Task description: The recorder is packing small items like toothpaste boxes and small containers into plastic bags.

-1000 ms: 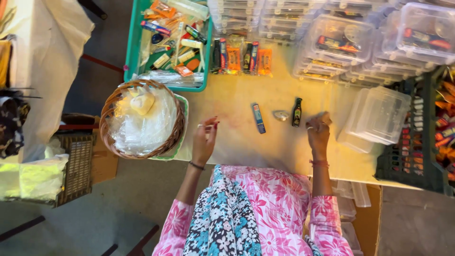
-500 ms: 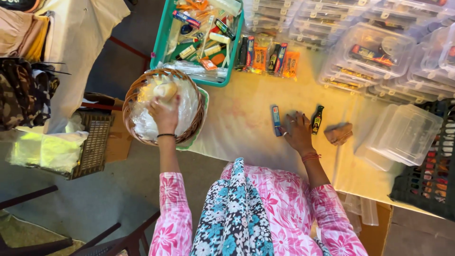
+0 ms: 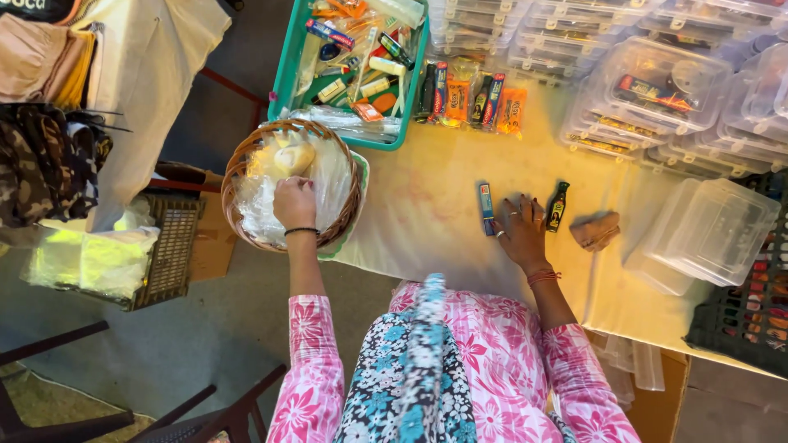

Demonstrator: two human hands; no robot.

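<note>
A: Head view, left side?
B: The left hand [image 3: 294,203] is curled, fingers bunched in the clear plastic bags [image 3: 261,215] filling the wicker basket [image 3: 240,168]; whether it pinches one cannot be told.

A: Right side?
B: The right hand [image 3: 520,230] lies spread, palm down on the table [image 3: 419,205], between the blue packet [image 3: 487,208] and small dark bottle [image 3: 557,207], apparently covering a small item.

I see a table [image 3: 427,205] under a pale yellowish cloth, lit warmly from above. The floor [image 3: 205,344] below is grey and dull. At the left, a second table draped in white cloth [image 3: 144,74] carries folded fabrics [image 3: 41,66]. Dark chair legs [image 3: 57,418] cross the lower left corner, near a woven brown crate [image 3: 168,250].
</note>
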